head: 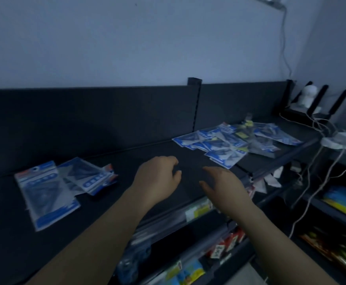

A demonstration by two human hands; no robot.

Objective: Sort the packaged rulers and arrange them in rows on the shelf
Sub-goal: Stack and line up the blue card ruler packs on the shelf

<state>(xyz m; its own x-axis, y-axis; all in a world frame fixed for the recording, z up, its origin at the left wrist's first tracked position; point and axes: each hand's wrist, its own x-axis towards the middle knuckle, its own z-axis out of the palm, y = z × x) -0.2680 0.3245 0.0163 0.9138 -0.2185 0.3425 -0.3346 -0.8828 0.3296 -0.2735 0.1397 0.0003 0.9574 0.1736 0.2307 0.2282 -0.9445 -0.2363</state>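
A loose heap of packaged rulers [235, 140] in clear bags with blue and white cards lies on the right part of the dark shelf [127, 182]. On the left part lie two more packs: one flat pack [44, 192] near the front and a second pack [88, 175] angled beside it. My left hand [157, 177] hovers over the bare middle of the shelf, fingers loosely curled, holding nothing. To its right my right hand [223, 186] is stretched out with straight fingers, also holding nothing. The scene is dim.
A dark back panel with an upright post [194, 83] runs behind the shelf. Lower shelves hold coloured packs [225, 245]. At the right stand a router with antennas [316, 99], a white power strip [340, 140] and hanging cables.
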